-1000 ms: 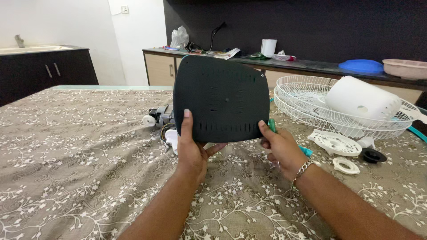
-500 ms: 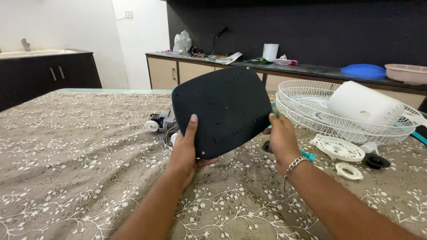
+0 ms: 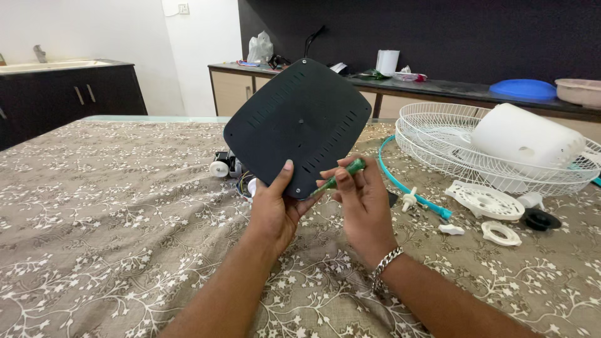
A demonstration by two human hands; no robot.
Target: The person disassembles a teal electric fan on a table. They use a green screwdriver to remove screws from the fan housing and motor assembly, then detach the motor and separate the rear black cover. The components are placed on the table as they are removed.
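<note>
Panel: one black, rounded-square slotted plastic panel point(image 3: 297, 125), held upright above the table's point(image 3: 113, 206) middle, turned corner-down.
Screwdriver: one green-handled screwdriver point(image 3: 339, 176), long axis slanting, tip down-left at the panel's bottom corner.
Left hand point(image 3: 273, 209): clamped on the panel's lower edge.
Right hand point(image 3: 360, 200): closed around the screwdriver.
Wire fan grilles point(image 3: 438, 141): two, stacked, right edge.

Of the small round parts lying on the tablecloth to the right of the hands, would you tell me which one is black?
The black disc, farthest right near the table edge. The slotted round plate and the small ring beside it are both white.
</note>
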